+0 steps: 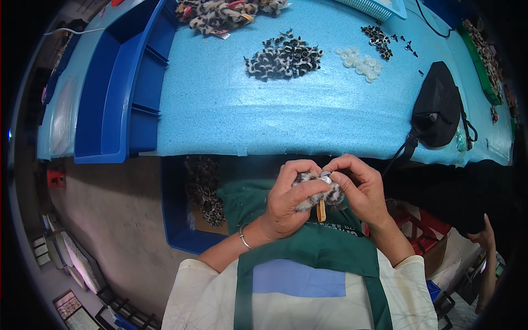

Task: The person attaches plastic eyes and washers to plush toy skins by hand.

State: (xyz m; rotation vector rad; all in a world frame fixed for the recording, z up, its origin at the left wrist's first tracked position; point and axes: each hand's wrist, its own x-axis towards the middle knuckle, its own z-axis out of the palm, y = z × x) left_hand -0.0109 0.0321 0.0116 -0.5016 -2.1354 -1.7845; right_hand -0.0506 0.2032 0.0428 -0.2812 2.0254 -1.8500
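Close to my body, just off the table's near edge, I hold a small spotted plush piece [334,196] between both hands. My left hand [286,201] is closed around its left side, thumb laid across the fur. On the other side, the fingers of my right hand [363,192] pinch at a small pale, shiny round part [325,178] on top of the plush. A yellow-orange tag [322,212] hangs down from the fur. Much of the plush is hidden by my fingers.
On the blue-covered table [220,121] lie black-and-white curled pieces [283,58], translucent plastic washers [363,65], small black parts [378,41] and spotted plushes [220,15]. A blue bin [107,99] stands left, a black bag [437,104] right. Another person's hand [485,235] shows lower right.
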